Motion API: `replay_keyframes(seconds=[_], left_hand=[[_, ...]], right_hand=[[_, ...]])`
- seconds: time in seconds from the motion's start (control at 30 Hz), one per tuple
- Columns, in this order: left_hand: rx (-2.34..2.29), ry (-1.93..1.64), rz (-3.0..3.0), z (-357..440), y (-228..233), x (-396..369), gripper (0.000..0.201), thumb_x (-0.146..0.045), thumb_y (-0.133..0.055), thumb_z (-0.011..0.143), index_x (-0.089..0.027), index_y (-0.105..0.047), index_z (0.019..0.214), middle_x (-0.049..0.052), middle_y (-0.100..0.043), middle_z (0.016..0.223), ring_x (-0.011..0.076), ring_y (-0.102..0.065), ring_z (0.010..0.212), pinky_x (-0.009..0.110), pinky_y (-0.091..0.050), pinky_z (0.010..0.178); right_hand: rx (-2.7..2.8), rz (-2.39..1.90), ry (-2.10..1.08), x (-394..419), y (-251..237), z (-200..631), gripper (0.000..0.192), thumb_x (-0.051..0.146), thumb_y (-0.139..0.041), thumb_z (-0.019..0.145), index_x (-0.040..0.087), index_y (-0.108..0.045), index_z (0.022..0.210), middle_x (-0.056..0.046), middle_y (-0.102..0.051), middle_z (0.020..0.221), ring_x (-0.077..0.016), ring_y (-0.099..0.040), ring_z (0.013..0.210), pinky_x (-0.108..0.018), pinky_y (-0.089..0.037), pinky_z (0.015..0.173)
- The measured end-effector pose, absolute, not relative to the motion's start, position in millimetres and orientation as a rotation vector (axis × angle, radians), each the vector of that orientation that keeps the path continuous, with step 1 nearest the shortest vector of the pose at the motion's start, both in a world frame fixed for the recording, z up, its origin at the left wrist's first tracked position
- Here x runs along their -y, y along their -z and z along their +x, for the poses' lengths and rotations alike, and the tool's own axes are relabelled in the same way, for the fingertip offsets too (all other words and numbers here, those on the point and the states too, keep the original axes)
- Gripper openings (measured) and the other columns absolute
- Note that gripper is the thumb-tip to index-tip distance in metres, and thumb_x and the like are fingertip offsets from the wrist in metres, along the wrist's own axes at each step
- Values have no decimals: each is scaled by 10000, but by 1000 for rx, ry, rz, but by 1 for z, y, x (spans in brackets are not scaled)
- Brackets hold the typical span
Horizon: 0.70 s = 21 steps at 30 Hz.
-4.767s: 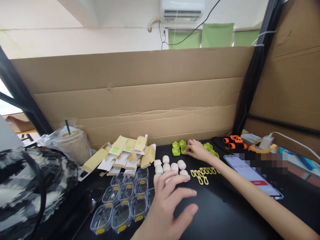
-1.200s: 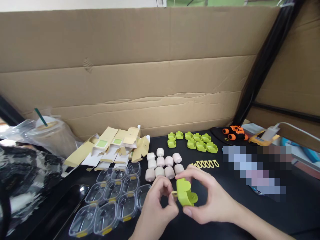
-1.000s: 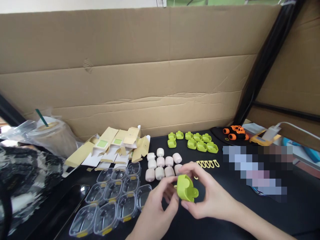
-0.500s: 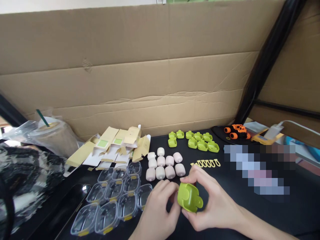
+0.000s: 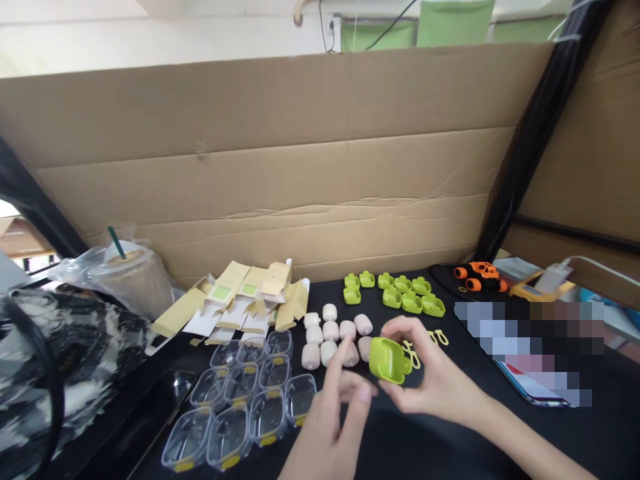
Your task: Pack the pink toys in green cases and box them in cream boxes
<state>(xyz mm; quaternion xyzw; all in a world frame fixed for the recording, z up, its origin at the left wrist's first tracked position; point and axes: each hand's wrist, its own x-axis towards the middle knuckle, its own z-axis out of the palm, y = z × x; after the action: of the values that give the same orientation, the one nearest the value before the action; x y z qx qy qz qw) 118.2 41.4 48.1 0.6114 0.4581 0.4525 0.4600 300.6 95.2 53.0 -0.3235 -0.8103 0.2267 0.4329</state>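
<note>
My right hand (image 5: 434, 369) pinches a lime-green, cup-shaped case (image 5: 389, 361) with a small holed tab between thumb and fingers. Its hollow side is partly turned toward me. Just left of it, my left hand (image 5: 333, 427) is apart from the case, fingers spread, holding nothing. Behind my left hand stand rows of rounded white and pale pink blocks (image 5: 331, 331), some partly covered by the fingers. Several yellow loops (image 5: 442, 337) lie beyond my right hand, which hides part of their row. More green cases (image 5: 411, 302) sit in groups at the back.
Clear plastic boxes (image 5: 228, 437) with yellow tabs stand in rows on the left. Opened cardboard boxes (image 5: 231, 283) are piled behind them. A bagged drink cup (image 5: 133, 283), a dark phone (image 5: 165, 407) and an orange toy car (image 5: 483, 275) are also on the table.
My left hand has come away from the green case and its fingers have spread. My right hand still holds the case. The camera view has tilted up slightly.
</note>
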Motion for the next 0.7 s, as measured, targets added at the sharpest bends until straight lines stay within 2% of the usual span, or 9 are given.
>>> replay_keyframes(seconds=[0.07, 0.13, 0.23, 0.3, 0.37, 0.43, 0.5, 0.6, 0.7], left_hand=[[-988, -1033, 1265, 120, -43, -42, 761, -438, -544, 872, -174, -157, 1471, 75, -697, 881, 222, -648, 833, 367, -467, 783], [-871, -974, 1048, 123, -38, -44, 842, -466, -629, 808, -177, -177, 1457, 71, -700, 863, 209, -670, 764, 349, -496, 724], [-761, -971, 844, 126, -38, -50, 741, -458, -689, 761, -177, -349, 1356, 77, -699, 893, 188, -688, 721, 335, -521, 710], [-736, -1027, 803, 127, -40, -54, 674, -418, -728, 736, -161, -419, 1277, 91, -711, 903, 186, -700, 718, 318, -521, 707], [-701, -1078, 800, 128, -41, -56, 657, -389, -754, 717, -150, -433, 1239, 115, -728, 903, 193, -713, 725, 302, -515, 705], [-606, -1075, 789, 128, -38, -58, 662, -436, -753, 703, -159, -438, 1215, 134, -741, 901, 202, -722, 715, 296, -513, 692], [-480, -1019, 767, 129, -32, -60, 633, -521, -711, 710, -181, -456, 1179, 146, -745, 928, 216, -730, 720, 302, -517, 679], [-339, -903, 767, 130, -22, -63, 517, -542, -651, 762, -209, -495, 1126, 147, -745, 971, 226, -736, 740, 310, -517, 672], [-252, -834, 774, 128, -12, -65, 439, -480, -640, 802, -234, -515, 1144, 142, -741, 1011, 229, -736, 774, 312, -510, 679]], right_hand=[[2096, -762, -641, -95, -53, 299, 468, 75, -593, 640, 238, -438, 1051, -9, -535, 945, -175, -561, 833, -284, -474, 721], [2187, -717, -691, -93, -56, 298, 453, 56, -592, 623, 231, -483, 1026, -7, -564, 942, -170, -570, 823, -281, -472, 726], [2313, -714, -661, -93, -67, 298, 490, 102, -675, 608, 224, -541, 1063, -27, -604, 997, -199, -580, 883, -315, -474, 782], [2367, -803, -607, -104, -77, 297, 478, 213, -714, 665, 214, -555, 1116, -42, -618, 1025, -207, -585, 903, -324, -482, 798], [2343, -1024, -526, -123, -87, 291, 300, 283, -581, 845, 191, -564, 1131, -47, -637, 986, -175, -599, 861, -298, -496, 780], [2315, -1177, -465, -148, -93, 278, 236, 276, -453, 946, 155, -601, 1084, -65, -658, 938, -172, -608, 834, -311, -502, 769], [2348, -1290, -444, -172, -96, 260, 186, 283, -524, 932, 150, -641, 988, -58, -667, 937, -184, -622, 851, -355, -505, 798], [2404, -1444, -443, -199, -92, 230, 243, 306, -564, 926, 162, -587, 1121, -68, -614, 1131, -205, -624, 943, -404, -526, 808], [2421, -1553, -471, -210, -84, 208, 277, 302, -560, 930, 169, -561, 1173, -79, -590, 1183, -215, -616, 977, -417, -527, 819]])
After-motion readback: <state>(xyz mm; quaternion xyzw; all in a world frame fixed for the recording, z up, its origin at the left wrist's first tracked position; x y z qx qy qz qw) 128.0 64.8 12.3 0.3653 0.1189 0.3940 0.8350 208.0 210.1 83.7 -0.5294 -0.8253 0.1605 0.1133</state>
